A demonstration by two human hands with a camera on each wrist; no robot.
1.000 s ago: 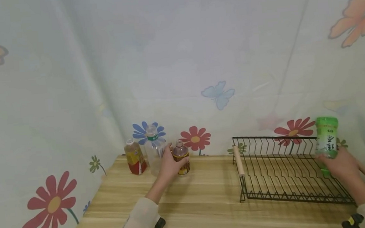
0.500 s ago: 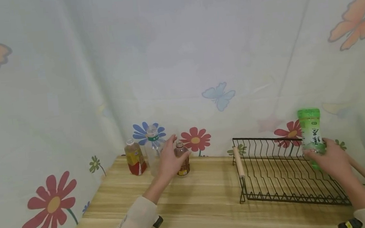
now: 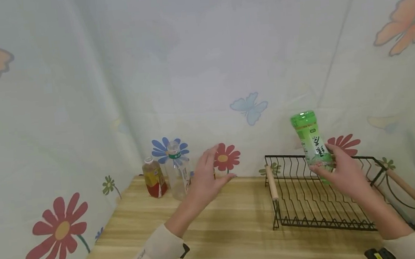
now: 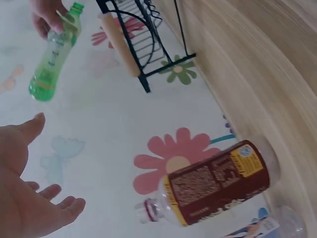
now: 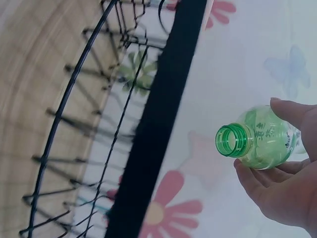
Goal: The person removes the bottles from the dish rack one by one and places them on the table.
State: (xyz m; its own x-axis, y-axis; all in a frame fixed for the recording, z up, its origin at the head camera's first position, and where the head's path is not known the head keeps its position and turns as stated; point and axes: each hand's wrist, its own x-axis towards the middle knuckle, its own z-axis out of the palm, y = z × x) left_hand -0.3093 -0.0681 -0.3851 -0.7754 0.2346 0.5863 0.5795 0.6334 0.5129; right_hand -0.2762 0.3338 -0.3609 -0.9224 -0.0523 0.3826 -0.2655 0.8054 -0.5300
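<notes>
My right hand [image 3: 344,171] grips a green plastic bottle [image 3: 308,137] around its neck end, base up, above the dish rack [image 3: 270,183]. In the right wrist view the bottle's uncapped mouth [image 5: 232,141] points away from the palm. My left hand [image 3: 206,180] is raised with thumb and fingers spread and nothing between them. Behind it in the head view a brown-labelled bottle [image 4: 218,181] is almost wholly hidden; the left wrist view shows it standing on the table, apart from the hand. Just left of that hand stands a tall clear bottle [image 3: 176,176] with a green neck band.
A bottle with a yellow and red label [image 3: 154,178] stands at the back left of the wooden table [image 3: 219,234]. The black wire rack has wooden handles [image 3: 407,189] at its ends. A flowered curtain [image 3: 195,65] hangs close behind everything.
My right hand has carried the green bottle leftward and up, from the rack's right end to above its middle. My left hand has let go of the brown-labelled bottle and risen with fingers spread.
</notes>
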